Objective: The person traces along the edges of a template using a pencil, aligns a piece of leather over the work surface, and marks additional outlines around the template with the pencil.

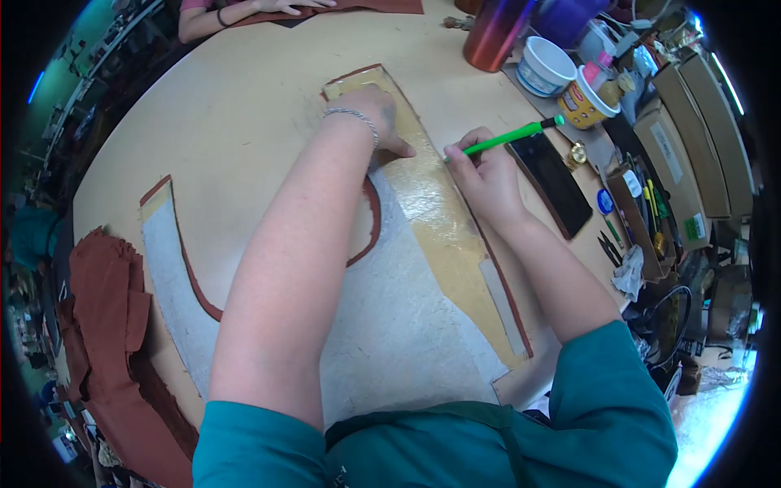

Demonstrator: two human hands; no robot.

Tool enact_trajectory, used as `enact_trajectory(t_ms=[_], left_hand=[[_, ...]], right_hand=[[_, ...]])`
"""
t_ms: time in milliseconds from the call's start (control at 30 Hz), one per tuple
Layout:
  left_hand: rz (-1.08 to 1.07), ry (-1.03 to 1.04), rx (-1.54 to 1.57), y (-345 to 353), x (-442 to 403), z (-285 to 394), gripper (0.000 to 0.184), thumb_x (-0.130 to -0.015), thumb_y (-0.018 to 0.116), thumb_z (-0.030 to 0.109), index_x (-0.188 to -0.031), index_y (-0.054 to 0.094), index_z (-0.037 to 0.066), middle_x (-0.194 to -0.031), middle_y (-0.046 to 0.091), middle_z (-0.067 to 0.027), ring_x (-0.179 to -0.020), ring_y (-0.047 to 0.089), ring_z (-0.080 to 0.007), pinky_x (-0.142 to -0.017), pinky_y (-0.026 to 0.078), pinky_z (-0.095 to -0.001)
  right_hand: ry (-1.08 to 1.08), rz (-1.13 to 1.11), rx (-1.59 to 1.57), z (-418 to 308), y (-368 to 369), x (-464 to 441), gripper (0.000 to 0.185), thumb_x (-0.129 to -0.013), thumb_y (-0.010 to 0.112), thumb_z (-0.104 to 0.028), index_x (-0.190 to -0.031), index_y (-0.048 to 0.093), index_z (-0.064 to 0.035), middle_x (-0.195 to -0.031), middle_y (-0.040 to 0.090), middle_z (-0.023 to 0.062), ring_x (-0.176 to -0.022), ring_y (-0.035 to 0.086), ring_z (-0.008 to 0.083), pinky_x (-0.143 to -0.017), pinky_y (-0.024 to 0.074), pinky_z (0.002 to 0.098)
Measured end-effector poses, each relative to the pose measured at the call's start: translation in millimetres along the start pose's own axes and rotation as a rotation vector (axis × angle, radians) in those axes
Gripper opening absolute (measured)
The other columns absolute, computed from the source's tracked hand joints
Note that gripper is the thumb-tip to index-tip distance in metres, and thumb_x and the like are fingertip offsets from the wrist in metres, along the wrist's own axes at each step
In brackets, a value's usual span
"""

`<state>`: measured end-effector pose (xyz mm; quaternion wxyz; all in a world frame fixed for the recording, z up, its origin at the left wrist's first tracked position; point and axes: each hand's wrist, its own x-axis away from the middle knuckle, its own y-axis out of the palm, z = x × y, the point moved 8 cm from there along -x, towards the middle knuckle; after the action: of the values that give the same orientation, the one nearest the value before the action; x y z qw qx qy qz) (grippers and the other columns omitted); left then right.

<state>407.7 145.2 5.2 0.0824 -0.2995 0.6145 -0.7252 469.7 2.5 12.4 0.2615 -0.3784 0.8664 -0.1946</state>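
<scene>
A large garment pattern piece [407, 301], whitish with a shiny yellowed strip along its right side, lies flat on the table. Thin edges of rust-brown fabric [377, 220] show from under it. My left hand [370, 118] presses down on the upper part of the pattern, thumb stretched out to the right; its other fingers are partly hidden. In my right hand [488, 175] is a bright green pen [508, 138], held slanted. Its tip is at the pattern's right edge, over the fabric border.
Folded rust-brown fabric [110, 317] lies at the left table edge. Right of my right hand are a dark phone [551, 183], small scissors [609, 248], tubs [545, 67] and a tumbler [495, 32]. Across the table a person's hand [293, 5] rests on brown fabric.
</scene>
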Motion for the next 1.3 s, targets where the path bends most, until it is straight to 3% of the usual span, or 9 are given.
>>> enact_trajectory(t_ms=[100, 233, 333, 433, 500, 567, 767, 933, 1300], left_hand=[[-0.012, 0.014, -0.051, 1.9, -2.7, 3.0, 0.075, -0.059, 0.072, 0.053, -0.113, 0.056, 0.005, -0.12, 0.053, -0.0085, -0.106, 0.054, -0.0258, -0.087, 0.045, -0.0364], [0.054, -0.054, 0.002, 2.8, 4.7, 0.6, 0.082, -0.063, 0.07, 0.053, -0.126, 0.043, 0.007, -0.134, 0.038, -0.0063, -0.124, 0.037, -0.0234, -0.095, 0.034, -0.0527], [0.037, -0.106, 0.053, 5.7, 16.7, 3.6, 0.069, -0.07, 0.066, 0.047, -0.123, 0.045, 0.007, -0.131, 0.04, -0.0071, -0.124, 0.036, -0.023, -0.097, 0.029, -0.0554], [0.306, -0.051, -0.036, 21.6, 43.6, 24.5, 0.044, -0.076, 0.06, 0.039, -0.107, 0.053, 0.008, -0.116, 0.048, -0.0136, -0.112, 0.047, -0.026, -0.09, 0.039, -0.0472], [0.217, 0.061, -0.049, 38.7, 79.6, 63.4, 0.042, -0.078, 0.058, 0.036, -0.105, 0.053, 0.005, -0.112, 0.049, -0.015, -0.11, 0.048, -0.0256, -0.087, 0.04, -0.0507], [0.073, 0.158, 0.197, 47.6, 124.9, 105.8, 0.058, -0.073, 0.062, 0.044, -0.111, 0.051, 0.002, -0.118, 0.047, -0.0174, -0.113, 0.046, -0.0294, -0.088, 0.038, -0.055], [0.187, 0.091, 0.012, 52.8, 167.5, 140.5, 0.098, -0.058, 0.067, 0.061, -0.126, 0.038, -0.003, -0.135, 0.033, -0.0177, -0.121, 0.035, -0.0379, -0.092, 0.034, -0.0561], [0.063, 0.069, -0.027, 54.1, 162.7, 141.5, 0.101, -0.06, 0.066, 0.062, -0.129, 0.033, -0.003, -0.137, 0.03, -0.0172, -0.124, 0.032, -0.0374, -0.094, 0.033, -0.0544], [0.057, 0.061, -0.044, 54.6, 164.7, 142.6, 0.101, -0.058, 0.067, 0.062, -0.13, 0.034, -0.001, -0.136, 0.032, -0.0162, -0.123, 0.034, -0.0354, -0.093, 0.035, -0.0522]], right_hand=[[-0.003, 0.025, -0.018, 0.4, -1.3, -0.9, 0.02, -0.08, 0.06, -0.02, -0.082, 0.053, -0.0015, -0.067, 0.058, 0.0177, -0.065, 0.059, 0.0347, -0.058, 0.0452, 0.0382], [0.001, 0.081, 0.004, 3.5, 18.4, -38.9, 0.021, -0.081, 0.06, -0.02, -0.082, 0.053, -0.0013, -0.068, 0.058, 0.0184, -0.065, 0.058, 0.0356, -0.059, 0.0452, 0.0387], [0.124, -0.029, 0.095, -2.6, -3.2, 4.8, 0.021, -0.081, 0.06, -0.02, -0.082, 0.052, -0.0013, -0.067, 0.058, 0.018, -0.064, 0.059, 0.034, -0.059, 0.0456, 0.0377], [0.167, -0.044, 0.0, -8.1, -32.3, 57.3, 0.02, -0.081, 0.06, -0.019, -0.082, 0.05, -0.0019, -0.064, 0.058, 0.0164, -0.063, 0.061, 0.0301, -0.057, 0.046, 0.0354], [0.215, -0.074, -0.092, -2.8, -34.2, 72.7, 0.019, -0.082, 0.06, -0.018, -0.081, 0.049, -0.0022, -0.062, 0.057, 0.0156, -0.062, 0.062, 0.0282, -0.056, 0.0461, 0.0344], [0.184, -0.048, -0.067, -6.4, -36.1, 66.6, 0.019, -0.081, 0.061, -0.018, -0.083, 0.05, -0.0024, -0.063, 0.057, 0.0167, -0.062, 0.06, 0.0318, -0.056, 0.0462, 0.0361], [0.068, 0.039, -0.028, -5.3, -37.1, 70.3, 0.02, -0.08, 0.061, -0.019, -0.083, 0.051, -0.0026, -0.067, 0.058, 0.0197, -0.065, 0.058, 0.0368, -0.058, 0.046, 0.0392], [0.127, -0.06, 0.036, -12.8, -85.9, 172.8, 0.02, -0.081, 0.06, -0.02, -0.082, 0.051, -0.0024, -0.067, 0.058, 0.0192, -0.065, 0.059, 0.0362, -0.057, 0.0462, 0.0383], [0.014, 0.011, 0.056, -2.3, -25.0, 53.3, 0.02, -0.08, 0.059, -0.02, -0.085, 0.053, -0.0015, -0.075, 0.059, 0.0204, -0.072, 0.058, 0.0387, -0.064, 0.0457, 0.0424]])
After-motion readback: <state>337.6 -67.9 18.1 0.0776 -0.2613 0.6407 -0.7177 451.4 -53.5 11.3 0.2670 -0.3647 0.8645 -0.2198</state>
